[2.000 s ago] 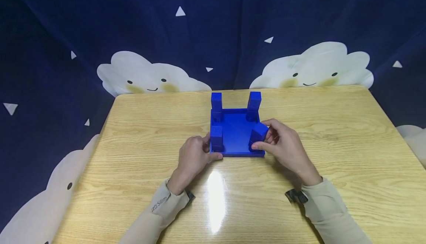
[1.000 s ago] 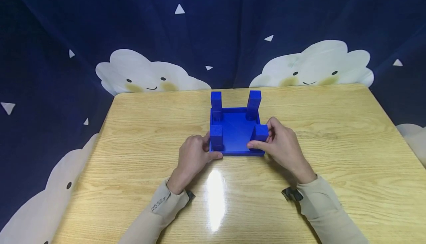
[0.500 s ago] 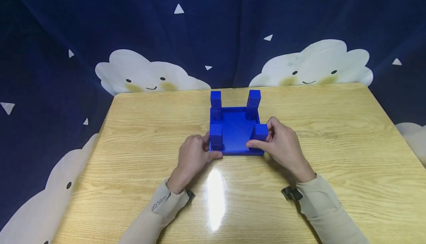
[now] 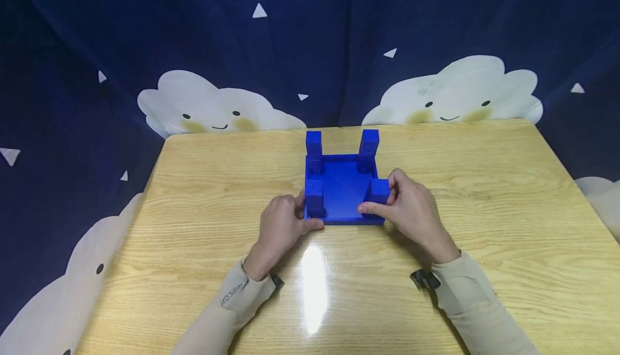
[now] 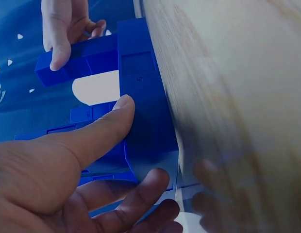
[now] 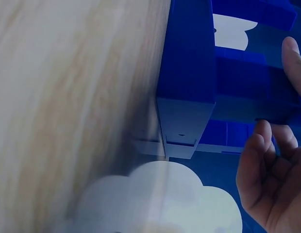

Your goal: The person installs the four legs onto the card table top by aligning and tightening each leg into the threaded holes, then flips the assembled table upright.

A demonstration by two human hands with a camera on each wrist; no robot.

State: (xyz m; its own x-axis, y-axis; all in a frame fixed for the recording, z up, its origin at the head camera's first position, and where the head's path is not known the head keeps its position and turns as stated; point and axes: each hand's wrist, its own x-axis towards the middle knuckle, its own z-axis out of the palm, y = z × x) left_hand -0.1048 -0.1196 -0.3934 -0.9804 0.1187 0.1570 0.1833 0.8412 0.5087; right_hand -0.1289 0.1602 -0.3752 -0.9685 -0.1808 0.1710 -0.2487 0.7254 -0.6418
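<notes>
A blue square base (image 4: 344,188) with low raised walls lies on the table, a blue square post standing at every corner. My left hand (image 4: 281,223) grips its near left corner, thumb on the front wall and fingers along the side, beside the near left post (image 4: 314,196). Between thumb and fingers, my right hand (image 4: 411,210) pinches the near right post (image 4: 379,188), which stands upright. In the right wrist view this post (image 6: 242,87) meets the base wall (image 6: 187,58); the thumb and fingers lie on opposite sides of it.
Far left post (image 4: 314,145) and far right post (image 4: 370,142) rise at the back of the base. The wooden table (image 4: 218,183) extends around it, and a dark blue curtain (image 4: 329,37) with white clouds hangs behind the table's far edge.
Two seconds ago the near right post was turned askew in my right hand; it then came square with the corner. Since then both hands have stayed nearly still.
</notes>
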